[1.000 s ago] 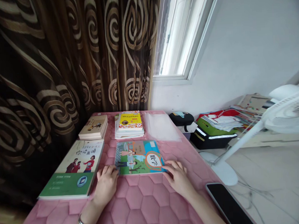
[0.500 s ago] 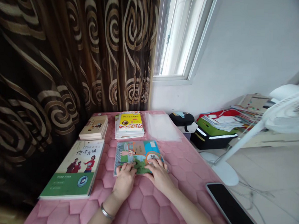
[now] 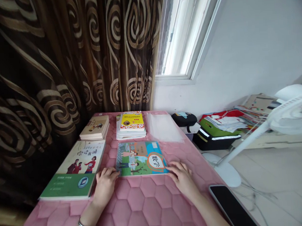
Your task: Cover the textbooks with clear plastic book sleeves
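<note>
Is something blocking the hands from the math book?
Nothing visible. The left hand and right hand are at the near corners of the math book. The green-and-white book lies left of the left hand.

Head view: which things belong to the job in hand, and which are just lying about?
In use: maths book, with the left hand at its left edge and the right hand at its right edge.

Seemingly just lying about: green-and-white book, beige book stack, yellow-topped stack, translucent sheets, phone.
</note>
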The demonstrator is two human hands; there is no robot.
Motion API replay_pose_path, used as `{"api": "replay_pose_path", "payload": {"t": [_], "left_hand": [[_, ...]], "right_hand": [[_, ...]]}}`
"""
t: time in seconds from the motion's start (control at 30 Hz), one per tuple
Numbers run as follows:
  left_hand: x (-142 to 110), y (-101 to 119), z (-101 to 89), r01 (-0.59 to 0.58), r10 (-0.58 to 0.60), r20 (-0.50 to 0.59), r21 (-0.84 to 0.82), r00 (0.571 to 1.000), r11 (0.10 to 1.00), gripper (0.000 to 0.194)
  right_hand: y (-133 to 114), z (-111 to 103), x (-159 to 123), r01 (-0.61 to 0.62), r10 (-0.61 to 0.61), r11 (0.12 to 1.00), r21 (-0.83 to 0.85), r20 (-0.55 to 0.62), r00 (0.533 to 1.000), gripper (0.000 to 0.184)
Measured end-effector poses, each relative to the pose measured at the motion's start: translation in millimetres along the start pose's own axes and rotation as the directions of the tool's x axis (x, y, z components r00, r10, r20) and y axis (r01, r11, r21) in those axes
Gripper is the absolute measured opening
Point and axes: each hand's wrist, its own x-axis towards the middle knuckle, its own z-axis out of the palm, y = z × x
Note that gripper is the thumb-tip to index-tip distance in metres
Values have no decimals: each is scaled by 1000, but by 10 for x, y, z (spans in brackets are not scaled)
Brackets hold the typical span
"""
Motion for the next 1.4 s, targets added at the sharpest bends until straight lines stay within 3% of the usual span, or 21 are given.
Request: {"api": "replay_pose_path", "payload": {"t": [0.17,0.27,0.4,0.5,0.63,0.8,0.97,1.13,1.23,1.33,1.4], "left_hand": [[28,114,33,20,-20,7,5,1000,1000,30],[130,366,109,12,-11,39,-29,999,999,27],[311,776,220,-105,115,109,-100,987,989,26],[384,934,260,-148,162,135,-105,977,983,27],[353,798,211,-141,155,124,-110,980,984,24],[183,283,54,-16,19,75,-42,997,999,24],[33,-51,20,-21,21,25,-30,999,999,29],[7,-63,38,-34,34,0,-19,999,999,36],[30,0,33,-55,55,-1,12,998,998,33],[109,172,57,-111,111,10,52,994,992,23],[201,348,84,-210,207,54,65,977,976,21]], "right_hand": [[-195,-47,14,6,-7,999,-48,-11,1000,21],[-490,-21,80,55,-55,998,-39,2,998,21],[-909,89,208,155,-154,988,-12,27,988,19],[-1050,150,267,197,-198,980,17,54,979,16],[-900,114,240,185,-186,983,19,57,981,18],[-363,-23,117,99,-99,995,-3,52,994,23],[2,-42,65,59,-60,998,19,54,997,29],[35,-112,77,74,-82,994,81,106,991,35],[-34,-221,161,111,-122,990,91,128,984,28],[-211,-251,422,197,-209,976,96,133,969,23],[-382,-188,704,259,-269,962,88,133,954,28]]}}
